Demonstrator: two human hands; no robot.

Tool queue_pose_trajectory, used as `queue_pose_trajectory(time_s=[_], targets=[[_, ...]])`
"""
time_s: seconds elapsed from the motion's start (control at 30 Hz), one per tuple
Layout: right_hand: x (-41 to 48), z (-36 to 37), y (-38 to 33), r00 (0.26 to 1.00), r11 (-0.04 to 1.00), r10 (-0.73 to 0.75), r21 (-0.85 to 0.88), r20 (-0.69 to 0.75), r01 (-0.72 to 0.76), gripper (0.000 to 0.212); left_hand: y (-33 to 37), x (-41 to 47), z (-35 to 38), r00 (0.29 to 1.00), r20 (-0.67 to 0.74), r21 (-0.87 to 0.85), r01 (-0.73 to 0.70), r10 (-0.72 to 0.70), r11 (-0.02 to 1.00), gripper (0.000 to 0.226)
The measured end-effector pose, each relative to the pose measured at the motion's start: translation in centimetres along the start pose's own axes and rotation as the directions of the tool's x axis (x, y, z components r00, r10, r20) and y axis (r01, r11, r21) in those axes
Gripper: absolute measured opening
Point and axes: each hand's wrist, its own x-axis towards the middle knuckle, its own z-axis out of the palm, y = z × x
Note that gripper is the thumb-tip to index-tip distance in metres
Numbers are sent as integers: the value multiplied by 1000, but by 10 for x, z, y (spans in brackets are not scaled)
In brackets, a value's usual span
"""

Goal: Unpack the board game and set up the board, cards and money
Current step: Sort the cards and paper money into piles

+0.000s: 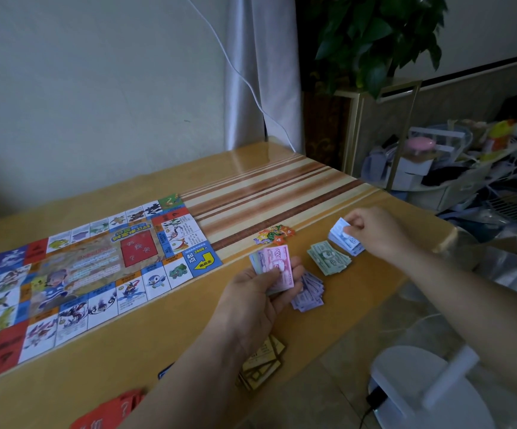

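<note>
Board (90, 274) lies flat on the table (158, 351), one sheet.
Left hand (251, 305) grips pink notes (277, 266), right hand (374, 232) pinches blue notes (344, 241); two more stacks, green pile (328, 258) and purple pile (310, 292), lie between them.

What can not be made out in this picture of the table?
All in the head view.
Tan cards: partly hidden by the left forearm, print blurred.
Red cards: cut off by the bottom edge.
Board: left end cut off by the frame edge.
Notes under the pink note in the left hand: hidden by that note.
</note>
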Motion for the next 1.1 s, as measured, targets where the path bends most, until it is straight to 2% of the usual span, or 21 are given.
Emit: queue_pose_trajectory(time_s=[0.07, 0.13, 0.23, 0.3, 0.33, 0.4, 0.47, 0.5, 0.67, 0.77, 0.83, 0.9, 0.97, 1.1], targets=[[0, 5, 2, 1000, 992, -25, -126, -9, 23, 28, 1, -1, 0, 1000, -5, -7, -1, 1, 1000, 27], [-3, 5, 3, 999, 989, -31, -148, -38, 25, 31, 1, -1, -1, 1000, -11, -13, -4, 3, 1000, 27], [-11, 0, -7, 977, 994, -102, -66, -189, 91, 28, 1, -1, -5, 1000, -18, -10, -10, 10, 1000, 26], [-23, -5, -25, 970, 981, -133, 110, -204, 158, 23, 0, 0, -5, 999, -35, 10, -11, 11, 1000, 23], [-32, -7, -35, 978, 960, -151, 216, -143, 180, 23, -1, 0, -5, 999, -48, 28, -9, 11, 1000, 22], [-51, -10, -57, 973, 918, -217, 355, 73, 178, 25, -3, 1, -4, 998, -67, 53, -16, 19, 998, 18], [-66, -7, -70, 937, 906, -263, 392, 229, 158, 19, -3, 3, -3, 997, -69, 66, -38, 43, 997, 17], [-69, -4, -73, 931, 902, -270, 401, 244, 157, 15, -3, 3, -3, 996, -69, 70, -48, 53, 996, 18], [-62, 3, -70, 960, 867, -223, 485, 170, 116, 10, -1, 5, -1, 995, -93, 0, -39, 39, 999, 16], [-50, -2, -59, 982, 827, -109, 562, 158, 1, 5, 2, 8, 6, 994, -108, -45, -19, 14, 999, 17], [-34, -7, -43, 996, 800, 1, 597, 92, -56, 6, 3, 10, 11, 995, -98, -40, -4, 0, 999, 18], [-14, -12, -23, 997, 830, 76, 555, -28, -48, 16, 3, 13, 15, 996, -91, -46, 20, -24, 999, 17], [3, -15, -3, 986, 902, 101, 431, -135, -34, 25, 2, 16, 19, 995, -91, -52, 41, -46, 998, 16], [29, -14, 30, 970, 966, 148, 240, -191, -100, 26, -1, 19, 28, 994, -78, -61, 76, -80, 995, 18]])
